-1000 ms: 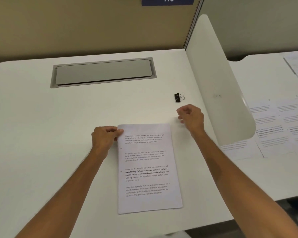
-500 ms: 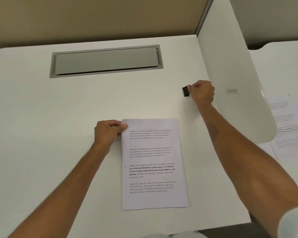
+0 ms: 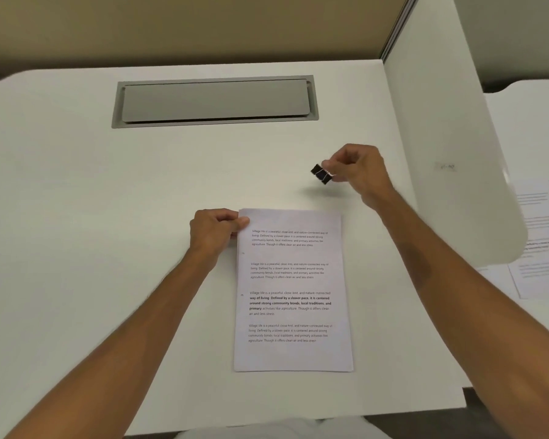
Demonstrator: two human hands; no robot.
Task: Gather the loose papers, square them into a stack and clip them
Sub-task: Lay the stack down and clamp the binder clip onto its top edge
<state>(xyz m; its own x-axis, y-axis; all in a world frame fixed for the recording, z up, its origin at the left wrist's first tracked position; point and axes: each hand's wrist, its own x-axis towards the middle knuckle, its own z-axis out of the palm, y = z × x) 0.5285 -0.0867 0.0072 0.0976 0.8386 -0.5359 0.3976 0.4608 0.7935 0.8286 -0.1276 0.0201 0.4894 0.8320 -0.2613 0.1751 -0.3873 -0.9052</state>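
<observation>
Right hand (image 3: 358, 172) fingers pinch the small black metal binder clip (image 3: 321, 174) above the white tabletop (image 3: 108, 248), beyond the squared white paper stack (image 3: 293, 289); left hand (image 3: 214, 231) fingers grip its far-left corner.

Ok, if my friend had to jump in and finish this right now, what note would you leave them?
Left hand pinches the top left corner of the paper stack, which lies squared on the desk.
Right hand pinches the binder clip in the air, beyond the stack's top right corner.
Done: papers gathered and squared.
Left: open the clip and put it on the stack.
</observation>
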